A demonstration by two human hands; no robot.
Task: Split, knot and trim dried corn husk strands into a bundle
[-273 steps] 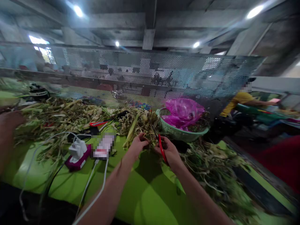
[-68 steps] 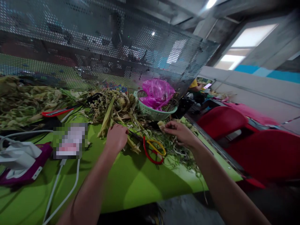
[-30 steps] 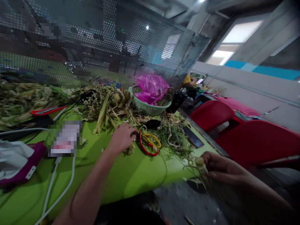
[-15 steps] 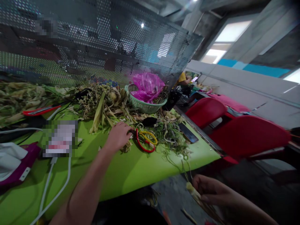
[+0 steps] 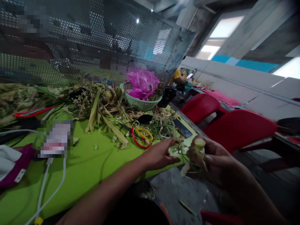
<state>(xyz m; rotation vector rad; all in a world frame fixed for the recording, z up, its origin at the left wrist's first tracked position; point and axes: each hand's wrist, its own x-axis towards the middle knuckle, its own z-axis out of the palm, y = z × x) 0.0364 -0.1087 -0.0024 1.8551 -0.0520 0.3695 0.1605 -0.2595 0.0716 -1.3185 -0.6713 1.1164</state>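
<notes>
My right hand (image 5: 217, 159) is closed round a pale green plant stalk (image 5: 199, 146) with trailing husk, held just off the near right corner of the green table (image 5: 98, 168). My left hand (image 5: 161, 153) has its fingers stretched out toward that stalk, at the table's edge, holding nothing. Red and yellow handled scissors (image 5: 140, 137) lie on the table just beyond my left hand, beside a heap of dry leaves and husks (image 5: 105, 103).
A green basket (image 5: 138, 104) with a pink bag (image 5: 142, 82) stands behind the heap, before a perforated metal screen (image 5: 93, 47). A dark phone (image 5: 182, 128) lies near the right edge. White cables (image 5: 47, 187) and a purple box (image 5: 14, 168) sit left. Red chairs (image 5: 234, 131) stand right.
My left hand left the leaf heap by the scissors and came across to the stalk. My right hand rose with the stalk from below the table edge to its corner.
</notes>
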